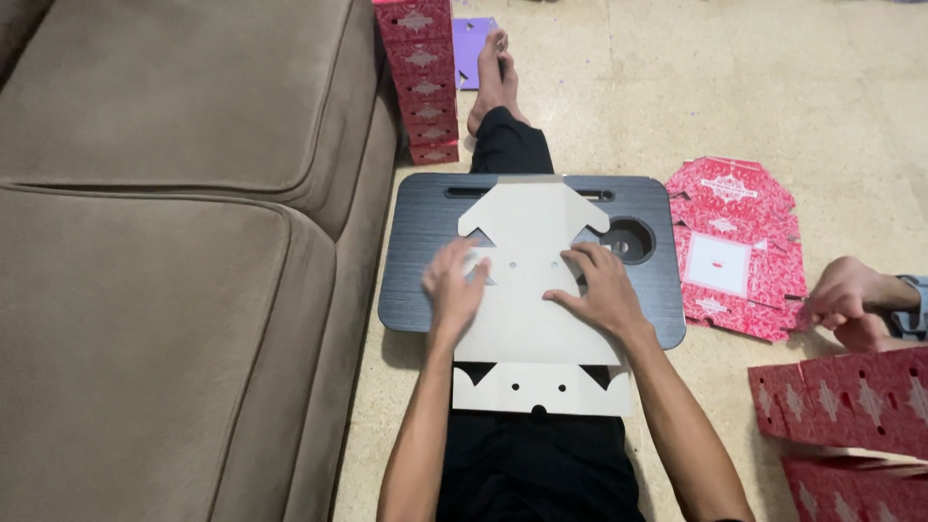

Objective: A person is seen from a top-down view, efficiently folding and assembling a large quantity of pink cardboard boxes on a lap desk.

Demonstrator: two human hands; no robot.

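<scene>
Flat die-cut carton blank (527, 290), plain side up, lies on a dark lap table (416, 242) across the person's legs, its near end overhanging toward the body. Left hand (454, 290) and right hand (601, 290) are both spread flat, palms down, gripping nothing, seemingly pinning the blank still. Red printed blanks (735, 246) lie on the floor to the right; another person's hand (851, 300) touches them. Stack of folded red boxes (420, 72) stands by the sofa (174, 242).

Brown cushioned sofa (164, 242) on pale, perhaps speckled stone floor (754, 87)
</scene>
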